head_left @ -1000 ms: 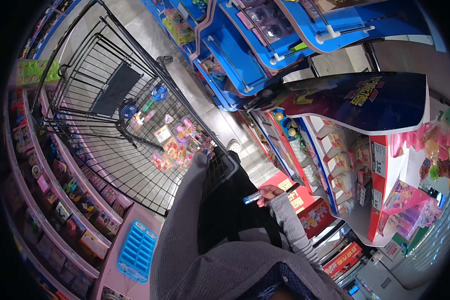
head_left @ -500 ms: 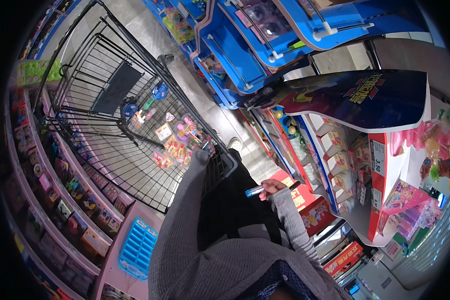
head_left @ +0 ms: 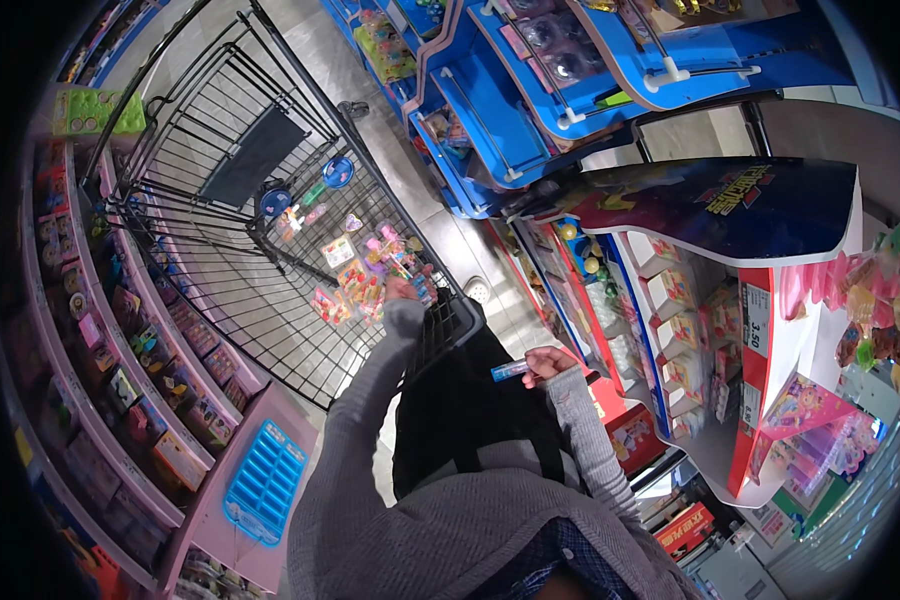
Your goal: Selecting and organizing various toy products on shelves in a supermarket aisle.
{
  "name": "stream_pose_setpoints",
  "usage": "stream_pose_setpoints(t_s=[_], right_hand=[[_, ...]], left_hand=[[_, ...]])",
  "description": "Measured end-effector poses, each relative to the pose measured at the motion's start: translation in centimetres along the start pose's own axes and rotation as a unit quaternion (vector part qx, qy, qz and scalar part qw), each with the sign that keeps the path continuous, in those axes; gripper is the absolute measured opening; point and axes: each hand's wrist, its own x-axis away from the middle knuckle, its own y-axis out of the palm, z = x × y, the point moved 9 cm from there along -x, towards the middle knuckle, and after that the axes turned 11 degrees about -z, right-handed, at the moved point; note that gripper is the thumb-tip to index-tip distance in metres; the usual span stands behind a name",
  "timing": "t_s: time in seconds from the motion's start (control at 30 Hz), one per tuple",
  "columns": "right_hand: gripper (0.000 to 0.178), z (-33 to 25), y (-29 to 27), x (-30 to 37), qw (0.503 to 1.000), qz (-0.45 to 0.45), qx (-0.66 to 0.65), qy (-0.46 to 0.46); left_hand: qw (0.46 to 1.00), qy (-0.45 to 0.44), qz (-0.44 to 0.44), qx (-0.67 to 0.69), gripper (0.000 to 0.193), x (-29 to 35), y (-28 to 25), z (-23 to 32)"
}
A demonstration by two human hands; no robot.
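Observation:
A small blue and clear tube (head_left: 508, 372) is pinched in the fingers of my right hand (head_left: 545, 365), held in front of my dark trousers. To the left, my left arm reaches over the near end of a black wire shopping cart (head_left: 253, 157). My left hand (head_left: 401, 290) is down at a pile of colourful small packets (head_left: 358, 285) in the basket; its fingers are mostly hidden, so I cannot tell whether it grips one. Farther along the basket lie two round blue items (head_left: 339, 172) and a white card-like pack (head_left: 338, 250).
Pink shelves (head_left: 110, 400) with small toys curve along the left, with a blue compartment tray (head_left: 266, 482) on a ledge. A blue tiered display (head_left: 485, 110) stands ahead on the right. Nearer right is a red and white rack (head_left: 755, 400) of packs.
My view has shifted, so the cart sits slightly farther right and lower. My left hand shows more fingers among the packets. My right hand still holds the tube, now a little higher.

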Motion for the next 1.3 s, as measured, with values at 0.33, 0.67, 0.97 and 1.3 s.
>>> stream_pose_setpoints(t_s=[0.33, 0.67, 0.97, 1.3], right_hand=[[0.018, -3.6, 6.3, -0.7, 0.99, -0.112, 0.08, -0.03], [0.027, -1.4, 4.0, -1.3, 0.993, -0.094, 0.066, -0.004], [0.025, 0.1, 1.3, -0.3, 0.999, -0.025, 0.035, 0.004], [0.024, 4.5, -1.0, 0.6, 1.0, 0.025, -0.007, 0.012]], left_hand=[[0.913, 0.12, -0.388, 0.029, 0.03, 10.5, 3.9, 22.6], [0.972, -0.105, -0.178, 0.111, 0.019, 1.8, -3.4, -6.4], [0.886, -0.252, -0.202, -0.334, 0.041, -0.4, -1.1, -21.2], [0.903, -0.246, -0.116, -0.332, 0.036, -0.3, -1.9, -14.3]])
